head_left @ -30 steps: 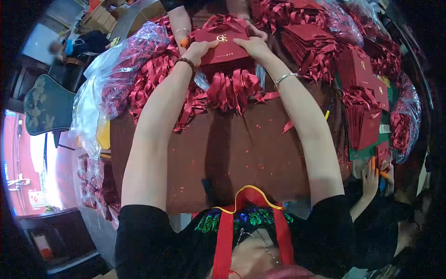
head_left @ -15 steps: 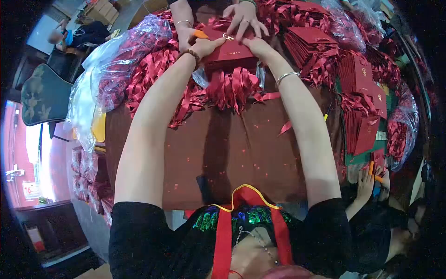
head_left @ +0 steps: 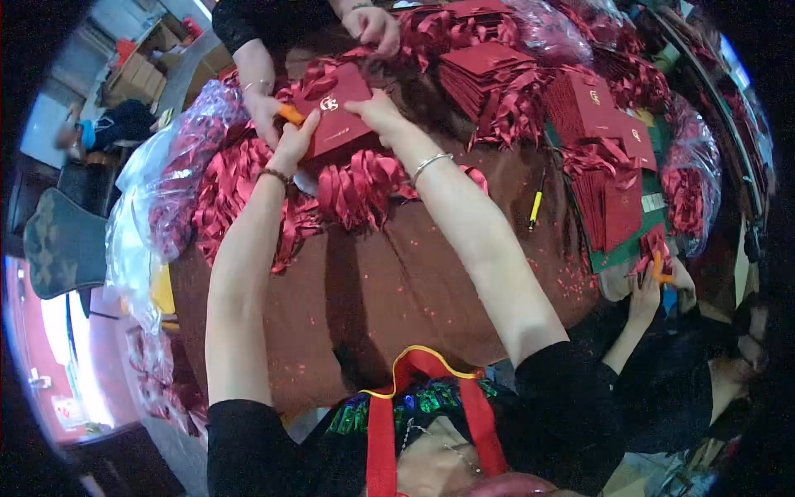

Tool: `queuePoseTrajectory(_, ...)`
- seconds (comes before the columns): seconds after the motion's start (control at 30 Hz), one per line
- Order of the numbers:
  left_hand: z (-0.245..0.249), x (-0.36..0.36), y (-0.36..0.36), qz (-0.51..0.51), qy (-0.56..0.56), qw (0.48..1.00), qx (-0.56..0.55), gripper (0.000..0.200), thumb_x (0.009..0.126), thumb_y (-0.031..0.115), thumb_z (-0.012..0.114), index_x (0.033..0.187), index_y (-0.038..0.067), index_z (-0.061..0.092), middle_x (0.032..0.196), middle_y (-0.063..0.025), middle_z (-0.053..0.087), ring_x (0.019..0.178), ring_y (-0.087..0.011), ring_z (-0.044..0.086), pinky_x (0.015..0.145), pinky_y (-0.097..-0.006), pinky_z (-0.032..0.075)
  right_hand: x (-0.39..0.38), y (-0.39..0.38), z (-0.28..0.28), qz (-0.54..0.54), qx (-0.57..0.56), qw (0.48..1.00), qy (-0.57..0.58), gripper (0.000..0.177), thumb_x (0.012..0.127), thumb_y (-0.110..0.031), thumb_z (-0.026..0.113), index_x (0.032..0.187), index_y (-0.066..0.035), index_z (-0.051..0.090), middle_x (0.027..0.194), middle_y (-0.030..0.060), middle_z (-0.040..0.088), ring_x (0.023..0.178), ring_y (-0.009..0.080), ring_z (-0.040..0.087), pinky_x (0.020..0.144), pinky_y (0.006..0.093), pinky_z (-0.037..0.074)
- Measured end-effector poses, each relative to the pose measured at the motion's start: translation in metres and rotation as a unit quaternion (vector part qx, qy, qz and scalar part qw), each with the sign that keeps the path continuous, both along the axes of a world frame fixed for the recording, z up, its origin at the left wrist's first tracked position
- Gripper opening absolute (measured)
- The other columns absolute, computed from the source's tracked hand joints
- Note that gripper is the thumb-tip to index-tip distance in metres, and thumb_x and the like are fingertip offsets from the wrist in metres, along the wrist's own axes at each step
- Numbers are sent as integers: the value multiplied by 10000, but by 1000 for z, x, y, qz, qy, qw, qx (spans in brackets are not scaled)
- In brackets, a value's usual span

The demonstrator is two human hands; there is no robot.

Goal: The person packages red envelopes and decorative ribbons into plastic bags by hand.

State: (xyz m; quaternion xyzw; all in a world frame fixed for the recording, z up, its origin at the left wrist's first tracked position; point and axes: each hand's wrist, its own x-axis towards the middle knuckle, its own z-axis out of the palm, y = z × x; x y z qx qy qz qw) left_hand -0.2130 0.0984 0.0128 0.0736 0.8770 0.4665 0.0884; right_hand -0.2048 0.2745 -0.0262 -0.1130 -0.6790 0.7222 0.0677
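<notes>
Both my hands grip a stack of dark red cards or bags (head_left: 338,124) with a gold emblem at the far side of the table. At its left edge is my left hand (head_left: 294,142), fingers closed on it, beside an orange-handled tool (head_left: 290,113). My right hand (head_left: 379,114) holds the upper right side, thumb on the top face. Red ribbons (head_left: 356,189) hang from the stack's near edge. Across the table, a person's hand (head_left: 263,112) is by the orange handle; that person's other hand (head_left: 377,29) is apart from the stack.
Brown cloth (head_left: 381,273) with red specks covers the table. Ribboned red stacks (head_left: 489,74) and more on a green mat (head_left: 609,261) stand right, near a yellow pen (head_left: 536,207). Plastic-wrapped ribbons (head_left: 178,178) lie left. A co-worker's hands (head_left: 644,300) hold an orange tool at right.
The view has swung, shifting the table contents left. The stack is now tilted between my hands. The opposite person's one hand has come off the stack's top.
</notes>
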Motion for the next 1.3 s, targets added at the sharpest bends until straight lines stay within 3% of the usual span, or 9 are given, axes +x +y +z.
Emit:
queuePoseTrajectory(0.2, -3, 19, -12, 1, -205, 945, 253, 420, 824, 297, 578, 1127, 18, 501, 1029, -29, 578, 940, -140, 536, 857, -274, 398, 26, -2, 30, -6, 2, 999, -44, 582, 692, -215, 660, 1166, 24, 421, 1135, 199, 517, 1057, 299, 498, 875, 356, 400)
queuePoseTrajectory(0.47, 4, 37, 1, 109, -20, 985, 130, 642, 762, 348, 633, 1209, -46, 395, 1136, -130, 502, 1024, -195, 484, 860, -302, 384, 63, 36, 46, 121, -100, 988, -12, 488, 744, -270, 650, 1104, 23, 500, 1004, 110, 578, 937, 147, 519, 798, 287, 405)
queuePoseTrajectory(0.57, 5, 25, -11, 91, -75, 982, 148, 591, 782, 300, 614, 1205, -49, 393, 1092, -128, 520, 1021, -192, 488, 846, -293, 396, 82, 105, 79, -65, 174, 980, 71, 353, 748, -329, 640, 935, -30, 610, 813, 75, 612, 770, 138, 553, 691, 273, 435)
queuePoseTrajectory(0.67, 14, 35, 2, 71, -108, 973, 191, 605, 784, 216, 612, 1243, -51, 324, 1090, -131, 508, 1026, -196, 484, 859, -281, 392, 45, 206, 86, -239, 418, 836, 261, 345, 792, -339, 560, 893, -13, 612, 854, 128, 629, 807, 241, 599, 732, 319, 452)
queuePoseTrajectory(0.73, 6, 32, 5, 43, 49, 989, 131, 630, 776, 187, 619, 1259, -45, 288, 1130, -138, 479, 1030, -197, 478, 873, -286, 388, 29, 256, 92, -246, 490, 832, 87, 412, 816, -398, 499, 944, -23, 611, 941, 179, 611, 918, 306, 578, 793, 365, 439)
queuePoseTrajectory(0.87, 29, 51, 17, 23, 37, 994, 100, 607, 789, 169, 608, 1267, -28, 291, 1153, -134, 466, 1039, -187, 470, 880, -287, 386, 2, 316, 50, -196, 528, 822, -80, 616, 760, -520, 524, 1011, 39, 580, 960, 194, 612, 933, 321, 574, 806, 385, 433)
queuePoseTrajectory(1.13, 34, 52, 14, 25, 0, 997, 74, 558, 835, 220, 550, 1289, -4, 316, 1325, -140, 292, 1211, -191, 307, 968, -285, 304, 21, 306, 33, 1, 180, 973, -143, 755, 618, -540, 676, 1082, 45, 559, 1101, 119, 572, 1016, 205, 527, 879, 327, 384)
queuePoseTrajectory(1.17, 34, 57, 9, 24, 2, 998, 58, 531, 840, 225, 539, 1292, 38, 332, 1205, -120, 416, 1099, -202, 411, 888, -309, 365, 23, 305, 34, 14, 201, 970, -139, 729, 636, -533, 663, 1087, 31, 561, 1112, 117, 565, 1027, 200, 519, 890, 316, 373)
queuePoseTrajectory(1.3, 87, 120, 27, -6, 189, 932, -309, 375, 837, 178, 538, 1200, 105, 479, 890, -163, 606, 786, -222, 610, 681, -319, 474, 26, 313, 25, 75, 284, 947, -126, 627, 707, -507, 610, 1108, -26, 571, 1157, 110, 539, 1071, 178, 488, 936, 273, 330)
